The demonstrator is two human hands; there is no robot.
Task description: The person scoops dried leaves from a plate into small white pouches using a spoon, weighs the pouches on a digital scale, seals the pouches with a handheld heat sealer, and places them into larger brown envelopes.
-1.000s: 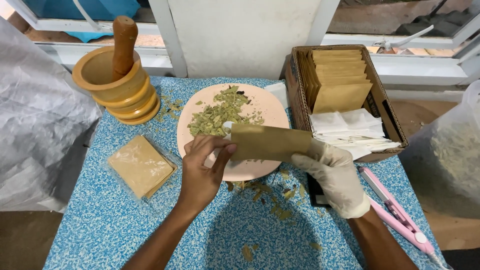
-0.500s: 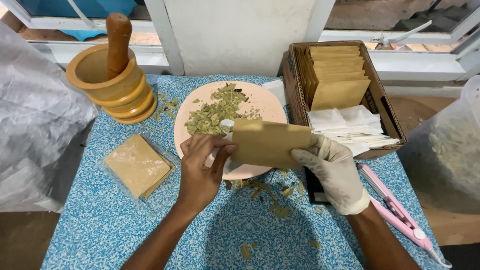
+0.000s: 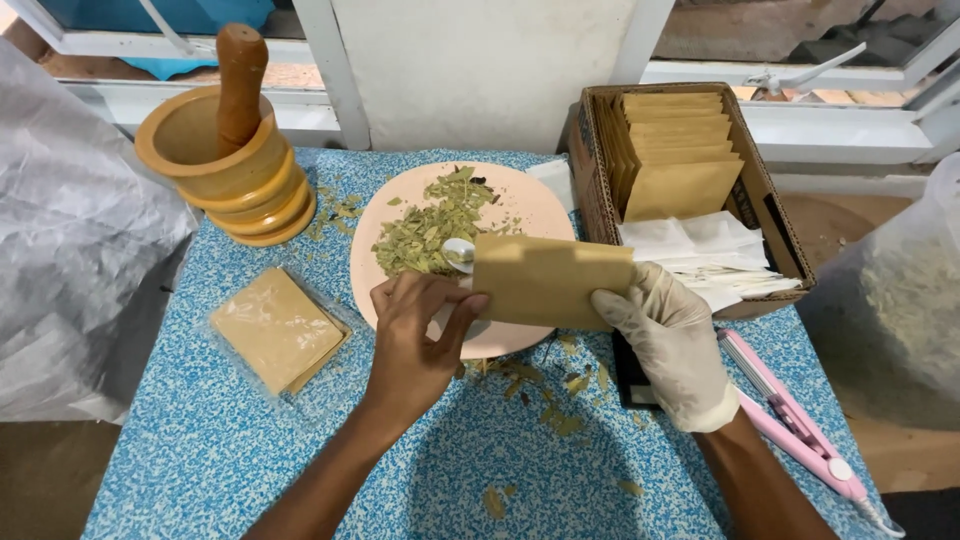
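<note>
I hold a flat brown paper pouch (image 3: pixel 545 280) over the near side of a pink plate (image 3: pixel 520 205). My right hand (image 3: pixel 665 340), in a white glove, grips the pouch's right end. My bare left hand (image 3: pixel 415 335) pinches its left end. A pile of dried green leaves (image 3: pixel 435 225) lies on the plate, with a small white spoon (image 3: pixel 458 251) resting at the pile's near edge, just left of the pouch.
A wooden mortar with pestle (image 3: pixel 225 150) stands at the back left. A clear pack of tan sheets (image 3: pixel 275 328) lies left. A cardboard box (image 3: pixel 590 175) holds brown pouches and white filter bags. A pink sealer (image 3: pixel 795 420) lies right. Leaf bits (image 3: pixel 545 390) litter the blue tablecloth.
The pouch and both hands have shifted slightly right and up. My left fingers have closed further over the pouch's left end, and the spoon now shows more.
</note>
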